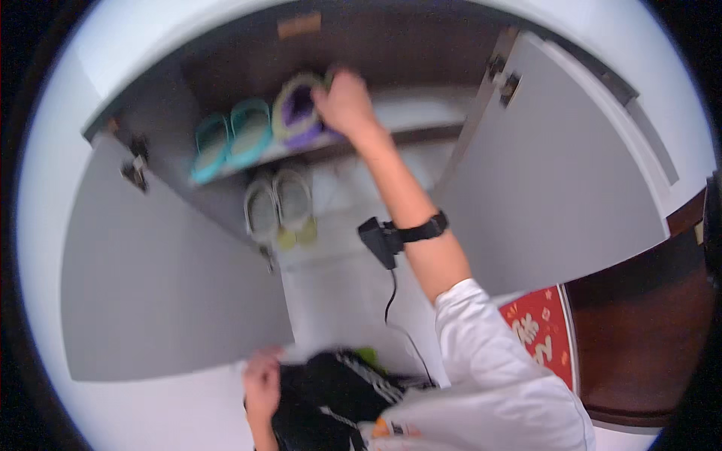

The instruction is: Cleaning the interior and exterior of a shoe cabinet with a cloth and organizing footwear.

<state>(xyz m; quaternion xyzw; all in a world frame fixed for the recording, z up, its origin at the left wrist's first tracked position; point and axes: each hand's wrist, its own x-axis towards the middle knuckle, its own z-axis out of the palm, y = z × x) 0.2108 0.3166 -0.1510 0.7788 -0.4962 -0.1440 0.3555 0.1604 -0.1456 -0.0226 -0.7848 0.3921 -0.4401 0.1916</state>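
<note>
My right hand reaches onto the upper shelf of a shoe cabinet, its fingers closed around the top of a purple and cream slipper that it mostly hides. Motion blurs this grip. Just left of it stands the matching purple and cream slipper. A pair of turquoise slippers is farther left on that shelf. My left hand hangs low beside my knee in black trousers, near the lower edge of the left door, with loosely bent fingers and nothing visible in it.
The grey left door and grey right door stand swung out on both sides. Below the shelf sit pale grey slippers. A black strap device on my right forearm trails a cable. A red panel bears writing.
</note>
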